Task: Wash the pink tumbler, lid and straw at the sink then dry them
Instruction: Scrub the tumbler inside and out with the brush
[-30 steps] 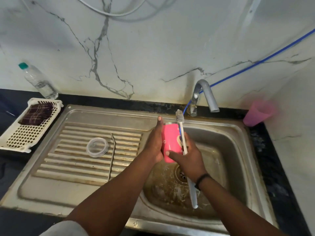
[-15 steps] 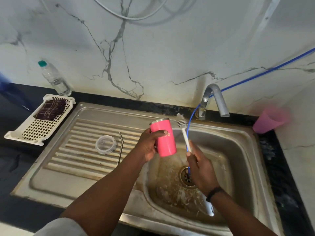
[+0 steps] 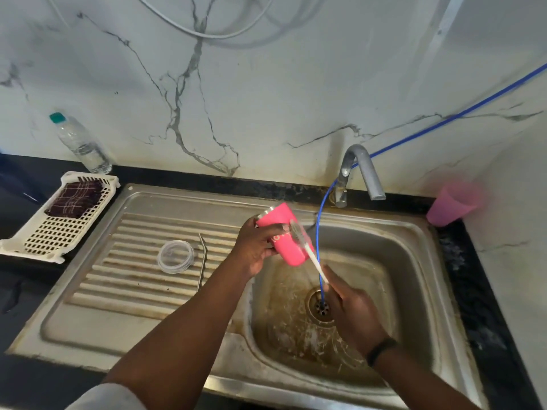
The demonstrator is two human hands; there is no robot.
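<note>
Over the sink basin point(image 3: 414, 279): left hand point(image 3: 257, 250) grips pink tumbler point(image 3: 284, 235), right hand point(image 3: 352, 309) grasps bottle brush point(image 3: 305, 247) scrubbing its outside. Lid point(image 3: 175, 256) and straw point(image 3: 202, 261) wait on drainboard; drying not started.

- Hands: two, a left hand point(image 3: 257, 250) and a right hand point(image 3: 353, 313).
- Tumbler point(image 3: 285, 235): one, pink.
- Brush point(image 3: 307, 250): one, white.
- Lid point(image 3: 175, 256): one, clear and round.
- Straw point(image 3: 202, 261): one, metal and bent at the top.
- Cup point(image 3: 451, 204): one, pale pink.
- Bottle point(image 3: 80, 142): one, clear with a green cap.
- Basket point(image 3: 53, 232): one, white.
- Cloth point(image 3: 75, 199): one, dark and checked.
- Sink point(image 3: 414, 261): one basin, with one drain point(image 3: 321, 304) and one ribbed drainboard point(image 3: 133, 261).
- Tap point(image 3: 359, 173): one.
- Hose point(image 3: 318, 247): one, blue.
- Wristband point(image 3: 380, 350): one, black.
</note>
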